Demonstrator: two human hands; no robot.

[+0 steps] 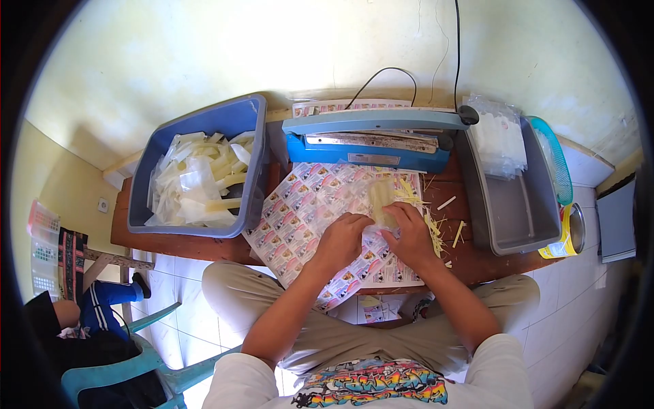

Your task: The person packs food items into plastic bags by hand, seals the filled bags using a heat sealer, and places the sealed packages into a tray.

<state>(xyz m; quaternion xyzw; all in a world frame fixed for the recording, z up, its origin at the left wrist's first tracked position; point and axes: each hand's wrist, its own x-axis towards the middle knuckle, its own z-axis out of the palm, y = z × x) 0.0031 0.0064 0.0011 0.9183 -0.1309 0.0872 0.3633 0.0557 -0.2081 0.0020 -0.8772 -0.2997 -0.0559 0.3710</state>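
I count two bare hands, the left hand [343,238] and right hand [410,236], fingers curled nearly closed, pinching one clear plastic pouch of pale-yellow strips [382,198] just right of centre. One long blue sealing machine [375,121] sits upper centre, between two rectangular plastic bins [521,215].

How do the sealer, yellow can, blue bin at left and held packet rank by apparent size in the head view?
1. Blue bin
2. Sealer
3. Yellow can and packet: too alike to rank, the packet being partly covered.
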